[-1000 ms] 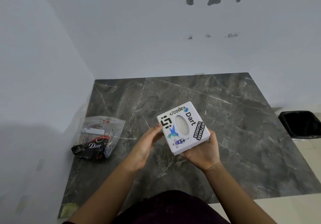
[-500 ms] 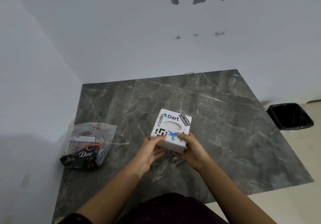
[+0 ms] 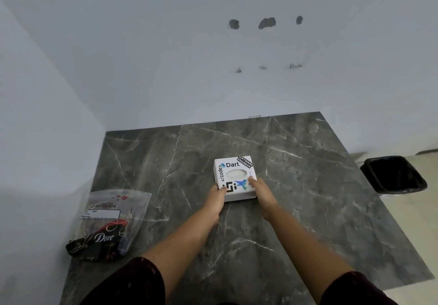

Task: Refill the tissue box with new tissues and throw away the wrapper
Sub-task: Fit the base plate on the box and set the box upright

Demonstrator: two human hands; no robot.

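Note:
A white square tissue box [image 3: 233,174] covered in stickers, with an oval opening on top, rests flat near the middle of the dark marble table [image 3: 308,210]. My left hand [image 3: 216,197] grips its near left corner and my right hand [image 3: 259,189] grips its near right corner, thumb on the top face. A clear plastic wrapper [image 3: 111,221] with a dark "Dove" print lies at the table's left edge, apart from both hands.
A black-lined waste bin [image 3: 393,174] stands on the pale floor to the right of the table. White walls close off the table's far and left sides.
The box was held tilted above the table close to me; both hands have carried it forward, turned it and brought it down flat onto the table.

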